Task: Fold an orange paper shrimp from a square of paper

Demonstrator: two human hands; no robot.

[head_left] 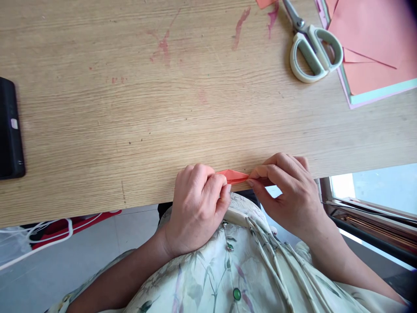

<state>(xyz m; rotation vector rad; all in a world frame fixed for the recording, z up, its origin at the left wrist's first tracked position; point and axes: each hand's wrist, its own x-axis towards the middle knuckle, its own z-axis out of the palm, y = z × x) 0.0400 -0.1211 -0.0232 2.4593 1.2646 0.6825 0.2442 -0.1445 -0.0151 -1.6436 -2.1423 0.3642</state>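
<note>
At the near edge of the wooden table (130, 130), the left hand (195, 204) and the right hand (286, 191) both pinch a small folded orange paper (235, 176) between their fingertips. Scissors (312, 48) lie far behind.

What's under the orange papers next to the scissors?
A pale green sheet and a pink sheet stick out from under the orange papers. Most of both, and anything else below, is covered.
</note>
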